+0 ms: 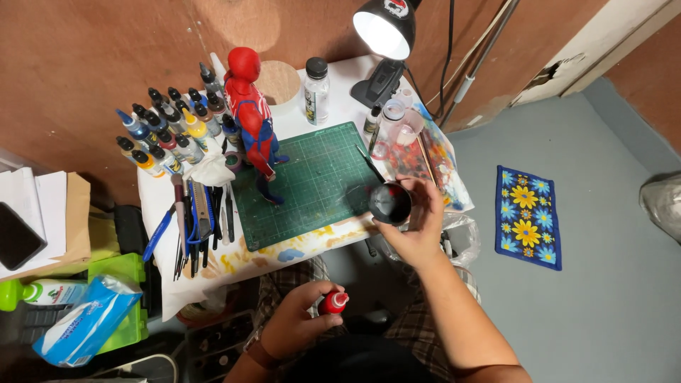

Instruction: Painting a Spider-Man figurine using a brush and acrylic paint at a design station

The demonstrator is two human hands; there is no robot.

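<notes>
At the far left edge of the frame lie one dark phone (pixel 15 235) on white papers, one green bottle (pixel 39 291) on its side, and one blue-and-white pack of wipes (pixel 86 320) at the lower left. On the white table (pixel 340 78) in the upper middle, a cluster of dropper paint bottles (pixel 169 131) stands in rows; the exact count cannot be told, though well over a dozen show. Just below them a row of hand tools and brushes (pixel 201 223) lies side by side. One red-and-blue action figure (pixel 252 117) stands upright on the left part of one green cutting mat (pixel 312 183). Behind the mat stands one clear bottle with a black cap (pixel 316 90). In the lower middle, the left hand (pixel 301 319) is closed around one small red paint bottle (pixel 333 303), held upright below the table edge over the lap. To its right, the right hand (pixel 418 220) clasps one small black cup (pixel 390 203) at the mat's right edge, fingers wrapped round its far side. One lit black desk lamp (pixel 384 32) shines at top centre, with a few clear cups (pixel 397 122) beneath it. On the grey floor at right lies one blue flowered mat (pixel 528 217)
</notes>
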